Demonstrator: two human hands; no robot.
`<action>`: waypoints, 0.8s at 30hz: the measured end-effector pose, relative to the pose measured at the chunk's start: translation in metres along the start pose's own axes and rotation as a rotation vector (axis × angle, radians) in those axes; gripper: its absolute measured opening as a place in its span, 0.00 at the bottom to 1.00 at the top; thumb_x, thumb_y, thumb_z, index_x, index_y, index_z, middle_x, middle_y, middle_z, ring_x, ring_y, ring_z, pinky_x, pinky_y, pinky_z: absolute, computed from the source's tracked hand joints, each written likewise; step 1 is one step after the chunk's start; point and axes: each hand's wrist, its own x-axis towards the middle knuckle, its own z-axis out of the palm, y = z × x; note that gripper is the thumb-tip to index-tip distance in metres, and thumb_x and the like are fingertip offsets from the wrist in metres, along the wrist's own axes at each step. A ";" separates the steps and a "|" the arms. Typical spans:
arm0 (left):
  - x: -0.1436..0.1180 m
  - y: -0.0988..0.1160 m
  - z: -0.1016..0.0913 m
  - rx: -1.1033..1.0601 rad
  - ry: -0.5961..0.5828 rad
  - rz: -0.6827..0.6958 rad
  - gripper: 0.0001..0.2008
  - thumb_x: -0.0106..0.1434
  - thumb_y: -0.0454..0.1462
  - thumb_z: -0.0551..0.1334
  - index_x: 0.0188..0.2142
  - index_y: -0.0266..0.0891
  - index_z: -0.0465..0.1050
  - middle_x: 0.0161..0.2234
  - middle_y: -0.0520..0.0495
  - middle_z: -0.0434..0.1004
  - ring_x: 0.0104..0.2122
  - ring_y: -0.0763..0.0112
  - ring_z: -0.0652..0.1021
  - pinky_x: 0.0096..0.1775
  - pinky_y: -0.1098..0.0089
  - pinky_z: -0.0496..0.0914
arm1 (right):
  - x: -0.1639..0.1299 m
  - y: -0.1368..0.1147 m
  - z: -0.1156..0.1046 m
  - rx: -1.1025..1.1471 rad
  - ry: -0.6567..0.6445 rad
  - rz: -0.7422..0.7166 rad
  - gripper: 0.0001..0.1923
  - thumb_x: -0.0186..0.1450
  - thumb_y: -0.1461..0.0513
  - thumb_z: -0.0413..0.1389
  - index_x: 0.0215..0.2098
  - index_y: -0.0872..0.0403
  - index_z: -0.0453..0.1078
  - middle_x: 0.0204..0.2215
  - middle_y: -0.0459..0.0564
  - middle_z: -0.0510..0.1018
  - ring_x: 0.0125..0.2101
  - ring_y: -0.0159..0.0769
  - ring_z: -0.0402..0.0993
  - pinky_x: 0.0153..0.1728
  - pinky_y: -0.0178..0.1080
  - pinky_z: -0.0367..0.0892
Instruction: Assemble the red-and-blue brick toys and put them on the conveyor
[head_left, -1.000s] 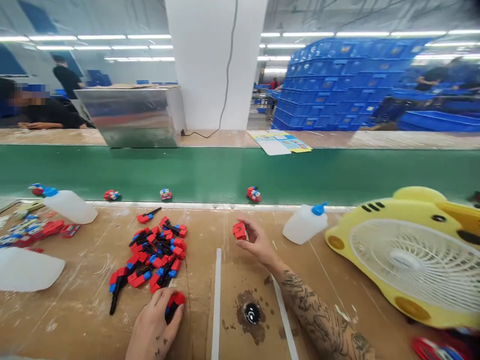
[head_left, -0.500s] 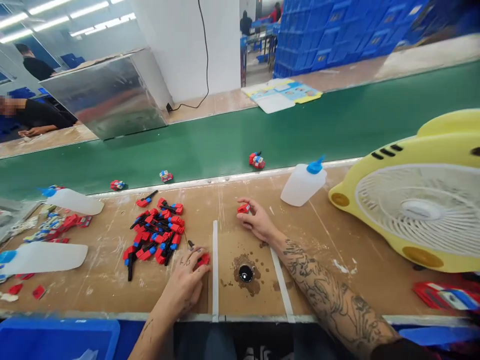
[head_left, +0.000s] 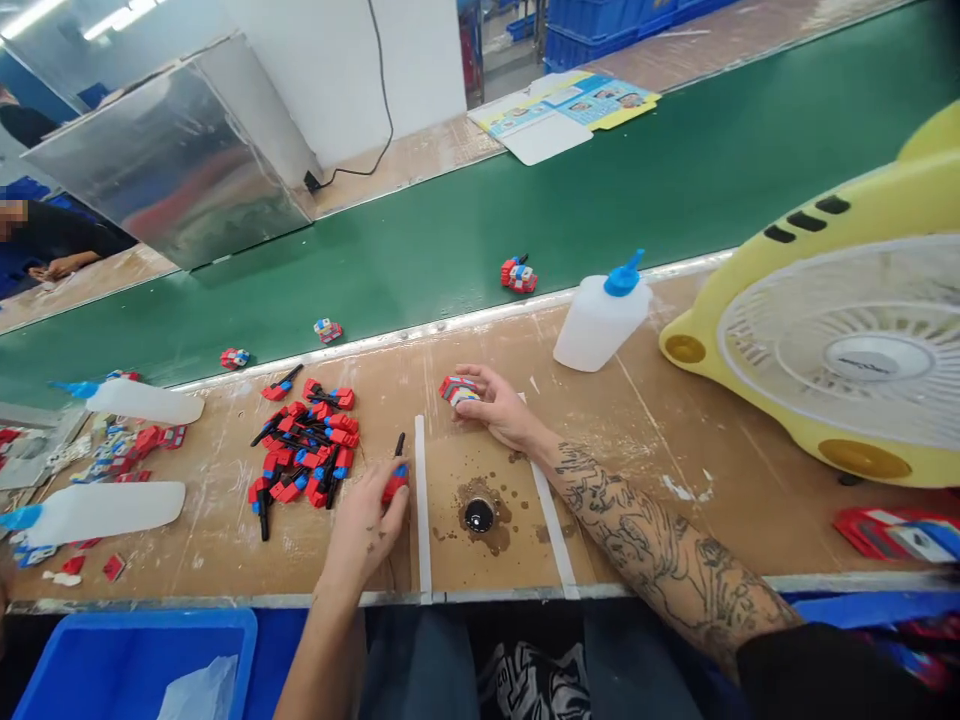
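My right hand (head_left: 499,408) rests on the brown workbench (head_left: 675,440) and grips a small red toy block (head_left: 456,390) at its fingertips. My left hand (head_left: 367,520) holds a red, blue and black toy part (head_left: 396,473) just left of a white strip (head_left: 421,510). A pile of like red, blue and black parts (head_left: 307,455) lies to the left of that hand. Between my hands, a dark round spot (head_left: 478,515) sits in a stain on the bench.
A green conveyor belt (head_left: 420,260) carries three small assembled toys (head_left: 517,275). White squeeze bottles with blue caps (head_left: 600,320) lie on the bench. A yellow fan (head_left: 840,340) stands at the right, a blue bin (head_left: 127,660) below left. Another person sits far left.
My view has tilted down and nearer. My left hand lifted a part from the bench and moved it up beside the white strip. My right hand stayed with its block.
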 end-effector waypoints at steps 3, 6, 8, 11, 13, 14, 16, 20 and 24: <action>-0.013 0.002 -0.012 -0.463 0.030 -0.063 0.26 0.66 0.41 0.60 0.62 0.44 0.60 0.52 0.40 0.75 0.47 0.61 0.79 0.48 0.60 0.73 | 0.003 0.000 -0.001 0.009 -0.027 -0.004 0.25 0.51 0.56 0.71 0.43 0.54 0.71 0.32 0.46 0.78 0.25 0.31 0.75 0.26 0.33 0.72; -0.023 0.014 -0.019 -0.699 0.009 -0.015 0.27 0.64 0.39 0.63 0.62 0.44 0.61 0.52 0.39 0.74 0.48 0.58 0.79 0.47 0.60 0.75 | 0.004 -0.001 -0.003 0.030 -0.041 -0.009 0.24 0.51 0.56 0.71 0.42 0.55 0.72 0.32 0.46 0.78 0.26 0.30 0.75 0.28 0.33 0.72; -0.026 0.024 -0.022 -0.616 -0.039 0.150 0.19 0.64 0.35 0.63 0.55 0.43 0.70 0.53 0.38 0.72 0.51 0.56 0.78 0.50 0.58 0.74 | 0.004 -0.001 -0.003 0.027 -0.043 -0.014 0.23 0.52 0.56 0.71 0.42 0.55 0.72 0.31 0.45 0.78 0.25 0.28 0.73 0.26 0.31 0.71; -0.025 0.038 -0.023 -0.277 -0.146 0.475 0.17 0.64 0.29 0.59 0.50 0.44 0.73 0.53 0.39 0.70 0.56 0.56 0.74 0.55 0.57 0.71 | 0.004 -0.001 -0.003 0.013 -0.042 -0.023 0.22 0.52 0.56 0.71 0.42 0.55 0.71 0.30 0.44 0.77 0.23 0.27 0.71 0.23 0.30 0.68; -0.022 0.047 -0.023 -0.012 -0.198 0.669 0.20 0.64 0.26 0.57 0.52 0.45 0.73 0.52 0.40 0.72 0.58 0.56 0.71 0.56 0.55 0.70 | 0.004 0.000 -0.003 0.008 -0.041 -0.027 0.22 0.52 0.56 0.71 0.42 0.55 0.71 0.30 0.44 0.77 0.23 0.27 0.70 0.23 0.30 0.67; -0.020 0.051 -0.023 0.101 -0.210 0.746 0.21 0.64 0.26 0.56 0.52 0.46 0.72 0.52 0.40 0.72 0.59 0.56 0.70 0.57 0.54 0.69 | 0.005 0.000 -0.004 0.006 -0.043 -0.027 0.23 0.52 0.56 0.71 0.42 0.55 0.71 0.31 0.45 0.77 0.24 0.27 0.70 0.24 0.30 0.67; -0.016 0.058 -0.025 0.270 -0.220 0.856 0.23 0.64 0.25 0.55 0.54 0.47 0.72 0.53 0.40 0.73 0.57 0.57 0.70 0.56 0.53 0.69 | 0.005 0.001 -0.004 0.002 -0.050 -0.027 0.23 0.51 0.58 0.71 0.42 0.55 0.71 0.32 0.45 0.77 0.27 0.28 0.71 0.26 0.30 0.68; -0.008 0.066 -0.026 0.387 -0.246 0.939 0.22 0.66 0.27 0.52 0.55 0.48 0.72 0.54 0.40 0.72 0.54 0.56 0.71 0.51 0.53 0.73 | 0.007 0.003 -0.005 0.006 -0.063 -0.023 0.24 0.51 0.59 0.71 0.43 0.54 0.71 0.33 0.46 0.78 0.30 0.30 0.72 0.27 0.31 0.70; -0.004 0.068 -0.023 0.398 -0.301 0.923 0.21 0.67 0.29 0.53 0.55 0.48 0.72 0.54 0.40 0.71 0.55 0.56 0.69 0.53 0.52 0.71 | 0.007 0.002 -0.005 0.018 -0.061 -0.035 0.23 0.51 0.59 0.71 0.42 0.54 0.71 0.33 0.46 0.77 0.30 0.30 0.72 0.28 0.31 0.69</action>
